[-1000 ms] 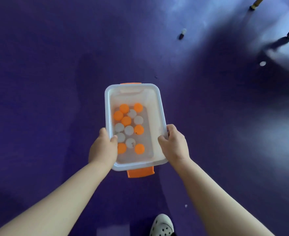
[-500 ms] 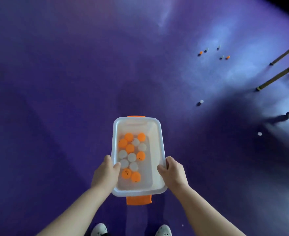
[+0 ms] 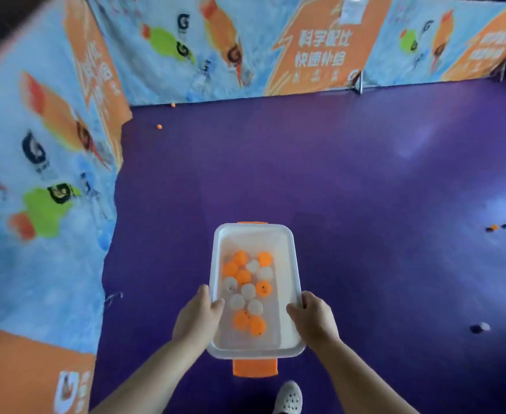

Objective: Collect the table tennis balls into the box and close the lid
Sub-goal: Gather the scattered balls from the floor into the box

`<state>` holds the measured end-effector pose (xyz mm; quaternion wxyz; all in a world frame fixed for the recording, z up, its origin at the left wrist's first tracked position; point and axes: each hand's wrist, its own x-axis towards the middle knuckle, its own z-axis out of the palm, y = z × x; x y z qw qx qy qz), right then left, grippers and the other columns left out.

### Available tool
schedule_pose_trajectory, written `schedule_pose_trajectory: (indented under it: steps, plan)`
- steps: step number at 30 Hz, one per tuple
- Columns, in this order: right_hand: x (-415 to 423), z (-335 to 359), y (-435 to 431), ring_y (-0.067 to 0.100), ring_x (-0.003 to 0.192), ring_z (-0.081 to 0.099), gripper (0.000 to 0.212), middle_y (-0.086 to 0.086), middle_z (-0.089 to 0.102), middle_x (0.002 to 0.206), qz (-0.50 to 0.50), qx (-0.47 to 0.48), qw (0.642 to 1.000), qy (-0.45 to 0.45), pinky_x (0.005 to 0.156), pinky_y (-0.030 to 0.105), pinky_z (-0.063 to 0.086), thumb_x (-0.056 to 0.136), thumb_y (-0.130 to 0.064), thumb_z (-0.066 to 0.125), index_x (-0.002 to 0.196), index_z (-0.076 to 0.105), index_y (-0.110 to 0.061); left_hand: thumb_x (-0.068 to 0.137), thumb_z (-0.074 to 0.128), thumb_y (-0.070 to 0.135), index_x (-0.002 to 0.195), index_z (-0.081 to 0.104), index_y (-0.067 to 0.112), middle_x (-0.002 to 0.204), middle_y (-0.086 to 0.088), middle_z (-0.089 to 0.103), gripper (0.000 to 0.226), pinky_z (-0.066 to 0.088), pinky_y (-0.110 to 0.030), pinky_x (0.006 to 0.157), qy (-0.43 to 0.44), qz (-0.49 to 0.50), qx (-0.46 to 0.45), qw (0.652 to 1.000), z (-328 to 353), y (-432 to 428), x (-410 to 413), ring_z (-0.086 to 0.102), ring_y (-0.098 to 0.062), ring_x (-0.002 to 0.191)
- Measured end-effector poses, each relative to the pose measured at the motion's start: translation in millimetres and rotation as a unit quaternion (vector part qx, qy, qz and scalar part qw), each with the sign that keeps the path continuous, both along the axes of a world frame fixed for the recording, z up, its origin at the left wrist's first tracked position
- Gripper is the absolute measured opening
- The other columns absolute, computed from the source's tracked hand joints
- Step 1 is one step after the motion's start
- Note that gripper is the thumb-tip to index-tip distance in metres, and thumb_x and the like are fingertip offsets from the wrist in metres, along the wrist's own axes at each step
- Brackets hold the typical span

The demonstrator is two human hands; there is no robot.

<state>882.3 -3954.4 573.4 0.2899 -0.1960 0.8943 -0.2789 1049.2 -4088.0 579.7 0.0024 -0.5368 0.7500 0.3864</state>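
Observation:
I carry a clear plastic box (image 3: 290,252) with orange latches above the purple floor. Several orange and white table tennis balls (image 3: 247,289) lie inside it. My left hand (image 3: 196,319) grips the box's left rim, thumb over the edge. On the right rim my right hand (image 3: 314,319) grips the same way. No lid is in view. Loose balls lie on the floor: two orange ones (image 3: 159,126) at the far left near the barrier, a small group (image 3: 495,227) at the right, and a white one (image 3: 481,327) lower right.
Printed blue and orange barrier panels (image 3: 51,174) stand along the left and across the back (image 3: 320,46). The purple floor (image 3: 335,174) spreads ahead and to the right. A white shoe (image 3: 289,397) shows at the bottom edge.
The view has lifted and swung left, bringing the barrier panels into sight. Both hands keep the same grip on the box, and the balls inside have shifted slightly.

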Motion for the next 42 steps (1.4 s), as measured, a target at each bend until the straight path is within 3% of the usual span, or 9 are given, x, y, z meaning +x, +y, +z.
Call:
schedule_pose_trajectory:
  steps: [5, 10, 14, 21, 25, 31, 34, 37, 42]
  plan:
    - [-23, 6, -79, 0.013, 0.054, 0.036, 0.021, -0.005, 0.045, 0.059, 0.085, -0.016, 0.996, 0.021, 0.049, 0.029, 0.029, 0.077, -0.021, 0.054, 0.062, 0.04, -0.014, 0.092, 0.046, 0.025, 0.076, 0.037, 0.016, 0.068, 0.0, 0.047, 0.02, 0.035, -0.032, 0.056, 0.006, 0.087, 0.013, 0.996, 3, -59, -8, 0.047, -0.018, 0.061]
    - [-84, 17, -154, 0.01, 0.051, 0.037, 0.023, -0.006, 0.045, 0.057, 0.158, -0.035, 0.987, 0.017, 0.048, 0.028, 0.03, 0.076, -0.024, 0.056, 0.06, 0.041, -0.017, 0.091, 0.046, 0.03, 0.096, 0.048, 0.014, 0.082, 0.0, 0.06, 0.017, 0.043, -0.032, 0.063, 0.0, 0.107, 0.022, 0.994, 17, -122, -53, 0.06, -0.018, 0.074]
    - [-139, 34, -220, 0.01, 0.051, 0.034, 0.027, -0.006, 0.04, 0.056, 0.191, -0.026, 0.981, 0.025, 0.047, 0.026, 0.026, 0.075, -0.023, 0.055, 0.059, 0.034, -0.017, 0.092, 0.049, 0.032, 0.096, 0.049, 0.016, 0.087, -0.003, 0.064, 0.016, 0.051, -0.038, 0.071, 0.042, 0.137, 0.045, 0.989, 28, -172, -96, 0.064, -0.019, 0.079]
    - [-181, 40, -360, 0.009, 0.051, 0.037, 0.021, -0.006, 0.043, 0.058, 0.237, -0.033, 0.971, 0.006, 0.045, 0.023, 0.028, 0.076, -0.022, 0.054, 0.061, 0.039, -0.018, 0.094, 0.049, 0.031, 0.088, 0.044, 0.02, 0.082, -0.002, 0.062, 0.014, 0.044, -0.026, 0.056, 0.054, 0.189, 0.045, 0.98, 31, -286, -135, 0.062, -0.015, 0.071]
    - [-193, 23, -460, 0.009, 0.054, 0.042, 0.015, -0.005, 0.048, 0.061, 0.242, -0.03, 0.97, -0.011, 0.048, 0.023, 0.032, 0.075, -0.023, 0.055, 0.065, 0.045, -0.017, 0.092, 0.049, 0.031, 0.093, 0.047, 0.016, 0.081, -0.005, 0.062, 0.015, 0.047, -0.034, 0.063, 0.047, 0.195, 0.047, 0.979, 18, -385, -142, 0.063, -0.021, 0.074]
    - [-201, 20, -628, 0.01, 0.055, 0.04, 0.02, -0.005, 0.046, 0.061, 0.226, -0.037, 0.973, -0.014, 0.049, 0.024, 0.031, 0.076, -0.022, 0.057, 0.062, 0.042, -0.017, 0.093, 0.047, 0.031, 0.087, 0.043, 0.019, 0.07, 0.004, 0.048, 0.014, 0.036, -0.028, 0.056, 0.028, 0.154, 0.016, 0.987, 18, -568, -154, 0.049, -0.012, 0.062]
    - [-207, 29, -701, 0.01, 0.055, 0.039, 0.025, -0.005, 0.044, 0.06, 0.213, -0.053, 0.976, -0.003, 0.049, 0.025, 0.03, 0.078, -0.022, 0.058, 0.062, 0.04, -0.017, 0.093, 0.047, 0.03, 0.076, 0.036, 0.025, 0.068, 0.006, 0.046, 0.021, 0.034, -0.028, 0.053, 0.036, 0.142, 0.003, 0.989, 31, -652, -166, 0.048, -0.011, 0.06]
    - [-223, 37, -760, 0.01, 0.054, 0.037, 0.025, -0.005, 0.043, 0.059, 0.185, -0.063, 0.981, 0.0, 0.048, 0.025, 0.029, 0.078, -0.021, 0.058, 0.062, 0.039, -0.016, 0.094, 0.047, 0.031, 0.077, 0.037, 0.025, 0.071, 0.006, 0.049, 0.021, 0.035, -0.028, 0.053, 0.03, 0.121, -0.004, 0.992, 38, -723, -187, 0.051, -0.011, 0.063]
    - [-268, 30, -860, 0.012, 0.053, 0.034, 0.027, -0.004, 0.041, 0.057, 0.15, -0.059, 0.987, 0.012, 0.05, 0.028, 0.028, 0.076, -0.021, 0.058, 0.06, 0.037, -0.016, 0.091, 0.047, 0.033, 0.095, 0.047, 0.016, 0.086, -0.001, 0.061, 0.017, 0.05, -0.04, 0.074, 0.036, 0.121, 0.021, 0.992, 25, -826, -234, 0.061, -0.02, 0.08]
